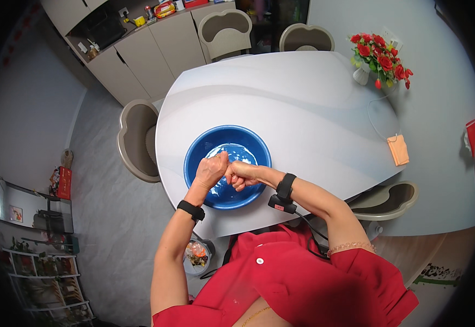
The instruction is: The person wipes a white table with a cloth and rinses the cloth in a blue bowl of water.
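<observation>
A blue plastic basin [188, 153] with water in it stands on the white table [303, 122], near the edge in front of me. Above the basin my left hand [213, 169] is curled, its knuckles up. My right hand [241, 175], fingers also curled, meets it from the right over the water. The two hands touch or almost touch at the thumbs. Whether a small thing or cloth is pinched between them, I cannot tell, since the fingers hide it. Both wrists wear black straps, and the right one carries a small black device with a cable.
An orange folded cloth [398, 150] lies at the table's right edge. Red flowers in a white vase [361, 75] stand at the back right. Chairs [139, 141] surround the table. A waste bin [196, 261] is on the floor near the front left edge.
</observation>
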Motion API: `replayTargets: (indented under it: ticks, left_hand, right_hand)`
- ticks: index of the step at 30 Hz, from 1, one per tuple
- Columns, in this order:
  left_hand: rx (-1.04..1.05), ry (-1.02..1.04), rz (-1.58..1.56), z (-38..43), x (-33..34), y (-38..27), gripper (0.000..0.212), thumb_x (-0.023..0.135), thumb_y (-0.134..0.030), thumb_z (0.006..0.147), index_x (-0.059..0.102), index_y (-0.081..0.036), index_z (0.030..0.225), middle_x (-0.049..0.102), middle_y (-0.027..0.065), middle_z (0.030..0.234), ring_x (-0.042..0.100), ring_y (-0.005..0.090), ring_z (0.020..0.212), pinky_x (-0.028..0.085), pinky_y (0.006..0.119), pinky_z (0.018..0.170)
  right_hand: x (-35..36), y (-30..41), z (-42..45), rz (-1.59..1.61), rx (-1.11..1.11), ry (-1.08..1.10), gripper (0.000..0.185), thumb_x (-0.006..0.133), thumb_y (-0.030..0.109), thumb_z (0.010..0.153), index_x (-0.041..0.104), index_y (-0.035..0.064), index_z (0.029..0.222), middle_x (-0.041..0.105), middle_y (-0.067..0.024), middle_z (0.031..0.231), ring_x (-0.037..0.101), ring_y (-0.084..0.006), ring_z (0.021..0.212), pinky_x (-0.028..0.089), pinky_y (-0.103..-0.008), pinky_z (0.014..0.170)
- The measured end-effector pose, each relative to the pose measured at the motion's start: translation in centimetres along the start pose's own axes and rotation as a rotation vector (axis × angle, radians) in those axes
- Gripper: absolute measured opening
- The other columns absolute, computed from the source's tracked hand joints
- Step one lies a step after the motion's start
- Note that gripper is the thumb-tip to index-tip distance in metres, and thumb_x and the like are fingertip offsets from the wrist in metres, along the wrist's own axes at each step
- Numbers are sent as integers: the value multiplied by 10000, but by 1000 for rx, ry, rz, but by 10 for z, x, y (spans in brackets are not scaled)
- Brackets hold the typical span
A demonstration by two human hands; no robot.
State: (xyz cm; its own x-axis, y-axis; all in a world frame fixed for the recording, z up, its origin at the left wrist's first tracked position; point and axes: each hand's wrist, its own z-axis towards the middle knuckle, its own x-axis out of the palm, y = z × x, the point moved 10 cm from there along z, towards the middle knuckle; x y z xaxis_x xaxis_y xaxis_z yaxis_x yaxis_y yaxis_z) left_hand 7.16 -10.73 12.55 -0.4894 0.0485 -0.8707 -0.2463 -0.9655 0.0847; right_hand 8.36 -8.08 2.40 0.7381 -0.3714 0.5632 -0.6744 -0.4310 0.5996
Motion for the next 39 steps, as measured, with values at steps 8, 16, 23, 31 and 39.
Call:
replayTargets:
  ticks: [8, 16, 23, 31, 39]
  left_hand:
    - [-356, 468, -131, -2, 34, 10, 220, 568, -146, 791, 436, -3, 894, 621, 188, 705, 626, 345, 660, 494, 412, 556]
    - [-1176, 889, -1358, -62, 72, 18, 191, 590, -139, 736, 434, -103, 633, 375, -23, 500, 308, 59, 381, 210, 212, 346]
    - [-1129, 1079, -1717, -43, 44, -24, 233, 549, -122, 808, 420, -118, 614, 346, -54, 473, 281, 23, 379, 178, 178, 328]
    - [-642, 498, -765, -6, 34, 18, 213, 589, -165, 785, 466, -19, 690, 547, 83, 568, 536, 182, 482, 407, 319, 435]
    - [-441, 311, -324, -2, 14, 15, 290, 515, -43, 788, 371, 37, 1028, 582, 217, 645, 595, 374, 597, 466, 431, 510]
  right_hand:
    - [-41, 40, -3, -1078, -114, -357, 152, 596, 171, 678, 568, 34, 738, 517, -121, 582, 546, -246, 538, 462, -333, 494]
    - [21, 78, -88, -1451, -1112, -659, 568, 639, 123, 718, 417, 105, 1240, 472, -195, 1146, 491, -362, 1023, 453, -377, 833]
    - [45, 83, -92, -1699, -1238, -748, 306, 555, 104, 735, 500, 67, 1034, 518, -115, 876, 539, -268, 802, 463, -347, 676]
    - [24, 99, -54, -1854, -880, -744, 200, 560, 213, 764, 556, 56, 641, 584, -158, 559, 611, -284, 534, 465, -361, 467]
    - [2, 88, -42, -1466, -563, -629, 206, 524, 129, 732, 608, -21, 618, 593, -245, 661, 609, -384, 651, 502, -428, 588]
